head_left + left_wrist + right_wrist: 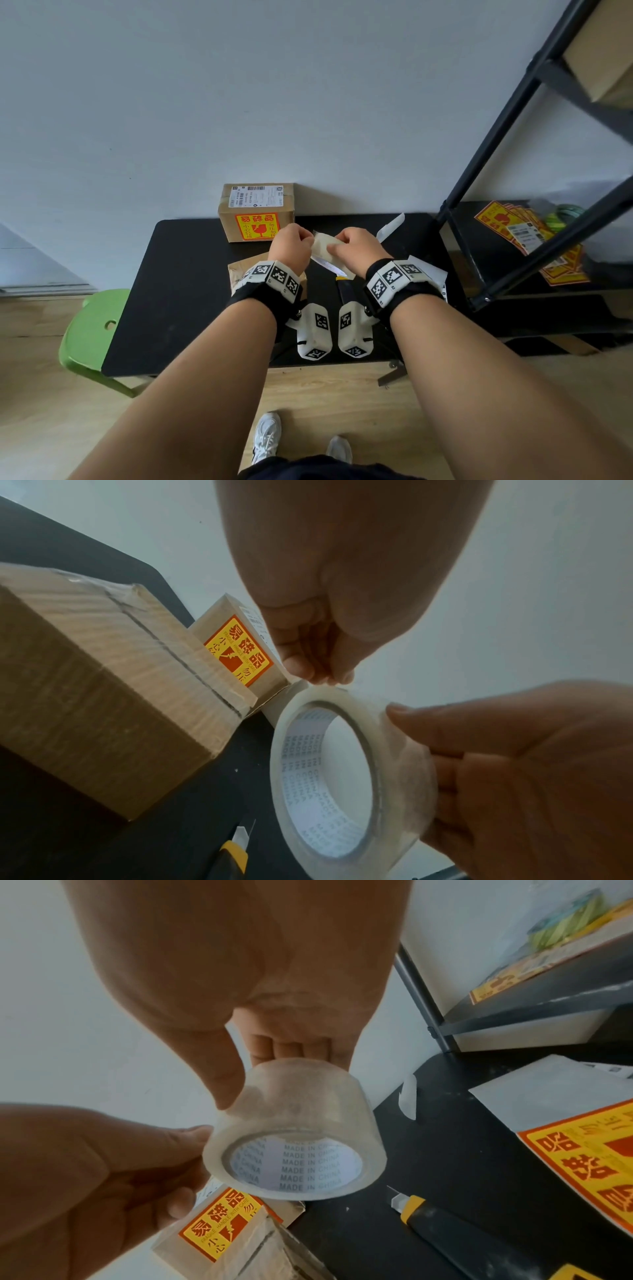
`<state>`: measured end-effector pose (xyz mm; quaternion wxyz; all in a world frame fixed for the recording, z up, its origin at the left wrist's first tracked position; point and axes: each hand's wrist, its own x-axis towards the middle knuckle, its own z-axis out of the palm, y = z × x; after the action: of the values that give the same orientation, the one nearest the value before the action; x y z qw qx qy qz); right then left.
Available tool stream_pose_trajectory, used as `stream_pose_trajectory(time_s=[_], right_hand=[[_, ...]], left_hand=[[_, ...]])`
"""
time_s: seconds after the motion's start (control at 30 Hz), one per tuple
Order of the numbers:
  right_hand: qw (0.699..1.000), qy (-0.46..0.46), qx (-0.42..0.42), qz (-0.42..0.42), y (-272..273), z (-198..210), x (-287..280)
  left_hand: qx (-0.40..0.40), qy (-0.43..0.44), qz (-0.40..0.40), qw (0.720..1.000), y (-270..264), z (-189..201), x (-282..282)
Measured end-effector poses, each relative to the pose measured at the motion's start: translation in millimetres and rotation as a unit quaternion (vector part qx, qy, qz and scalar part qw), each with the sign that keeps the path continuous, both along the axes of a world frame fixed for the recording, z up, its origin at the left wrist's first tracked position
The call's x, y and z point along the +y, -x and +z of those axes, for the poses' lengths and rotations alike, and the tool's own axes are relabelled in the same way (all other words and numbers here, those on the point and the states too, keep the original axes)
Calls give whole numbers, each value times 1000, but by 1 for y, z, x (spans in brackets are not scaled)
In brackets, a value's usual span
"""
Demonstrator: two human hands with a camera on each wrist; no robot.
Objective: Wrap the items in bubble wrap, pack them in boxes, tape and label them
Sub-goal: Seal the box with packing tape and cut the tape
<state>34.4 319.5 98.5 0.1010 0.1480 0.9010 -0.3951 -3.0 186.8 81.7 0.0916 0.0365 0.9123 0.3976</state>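
I hold the tape roll (294, 1139) above the table (178, 291) in my right hand (356, 245), gripping it firmly, so my left hand (291, 243) can pinch its loose end beside the plain box (103, 696), probably for sealing.

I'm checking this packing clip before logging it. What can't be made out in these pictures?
- Tape roll: its loose end shows in no view; the left hand fingertips cover the rim.
- Nearer box: mostly hidden by the left wrist band in the head view, cut off in the left wrist view.
- Shipping label on the far box: print too small.
- Knife: handle hidden by the right hand wrist gear.
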Motion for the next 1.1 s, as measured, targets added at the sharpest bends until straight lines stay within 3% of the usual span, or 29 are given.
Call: stream_pose_trajectory(time_s=[0.23,0.37,0.53,0.67,0.83,1.03,1.1], right_hand=[[995,-89,-42,-11,-6,-14,13],[997,-70,-37,11,-10,-17,16],[998,7,-47,-30,-17,-25,19],[996,51,-58,-33,-21,-28,19],[996,-36,-77,2,-21,-29,9],[982,-115,-145,-29,-22,-43,1],[983,-92,-148,-63,-21,-49,-5]], left_hand=[[-32,0,-56,998,-11,17,10],[-71,-9,-14,997,-6,14,8],[-132,-76,-4,988,-8,11,-2],[-97,-61,14,993,-11,7,-12],[-93,-24,-3,995,-11,-1,-13],[-110,-34,-27,993,9,-2,-22],[-105,-28,-37,993,20,-2,-27]])
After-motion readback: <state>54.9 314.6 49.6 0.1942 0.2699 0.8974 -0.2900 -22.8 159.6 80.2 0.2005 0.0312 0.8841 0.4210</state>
